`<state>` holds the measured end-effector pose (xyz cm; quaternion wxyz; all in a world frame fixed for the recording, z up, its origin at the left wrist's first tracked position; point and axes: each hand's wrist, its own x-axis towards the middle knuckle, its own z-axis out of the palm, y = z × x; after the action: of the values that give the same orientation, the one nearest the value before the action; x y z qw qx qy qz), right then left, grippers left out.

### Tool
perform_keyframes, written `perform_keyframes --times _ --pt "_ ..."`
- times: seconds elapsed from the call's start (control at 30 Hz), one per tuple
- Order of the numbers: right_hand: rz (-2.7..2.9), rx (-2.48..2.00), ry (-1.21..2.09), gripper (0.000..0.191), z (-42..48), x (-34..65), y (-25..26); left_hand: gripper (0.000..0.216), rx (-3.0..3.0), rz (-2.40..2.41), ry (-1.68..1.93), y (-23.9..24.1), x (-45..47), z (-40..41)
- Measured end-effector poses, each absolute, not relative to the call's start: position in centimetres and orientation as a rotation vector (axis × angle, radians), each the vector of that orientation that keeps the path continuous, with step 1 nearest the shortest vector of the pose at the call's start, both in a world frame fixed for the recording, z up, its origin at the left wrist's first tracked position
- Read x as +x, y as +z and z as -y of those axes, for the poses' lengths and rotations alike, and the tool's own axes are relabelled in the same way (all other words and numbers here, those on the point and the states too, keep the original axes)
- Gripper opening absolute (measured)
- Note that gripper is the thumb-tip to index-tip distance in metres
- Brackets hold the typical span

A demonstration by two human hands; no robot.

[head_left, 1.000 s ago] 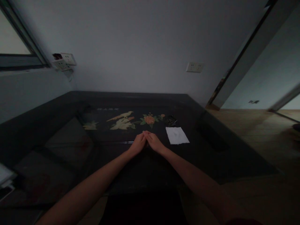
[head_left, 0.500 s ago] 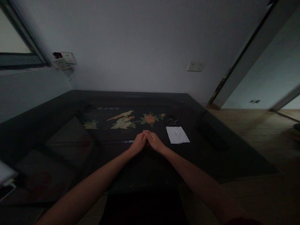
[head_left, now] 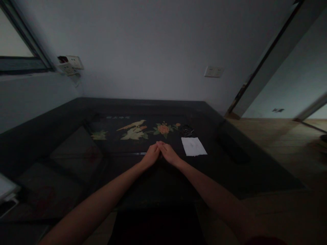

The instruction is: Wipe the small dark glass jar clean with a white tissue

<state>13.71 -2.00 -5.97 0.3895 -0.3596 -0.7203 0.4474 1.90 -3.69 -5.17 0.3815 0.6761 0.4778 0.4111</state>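
My left hand point(head_left: 152, 153) and my right hand point(head_left: 168, 154) rest folded together on the dark table point(head_left: 163, 190), near its middle. Their fingertips meet and overlap, closed against each other, and the palms are hidden. Nothing shows between them. To the right of my right hand lies a white sheet of paper point(head_left: 193, 146), flat, with faint marks on it. Just beyond the paper is a small dark, shiny cluster point(head_left: 187, 130), too dim to make out.
The tabletop bears a painted bird point(head_left: 134, 131) and flower point(head_left: 163, 129). A long black object point(head_left: 233, 148) lies at the right. A white object point(head_left: 7, 192) shows at the left edge. Sockets point(head_left: 214, 71) sit on the wall behind; wooden floor point(head_left: 268, 132) lies right.
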Motion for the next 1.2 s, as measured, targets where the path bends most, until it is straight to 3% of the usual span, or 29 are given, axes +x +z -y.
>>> perform_keyframes --times 1.2 --pt "1.807 -0.949 1.148 0.046 2.35 13.69 -5.49 0.036 1.705 -1.221 1.068 -5.05 1.92 3.76"
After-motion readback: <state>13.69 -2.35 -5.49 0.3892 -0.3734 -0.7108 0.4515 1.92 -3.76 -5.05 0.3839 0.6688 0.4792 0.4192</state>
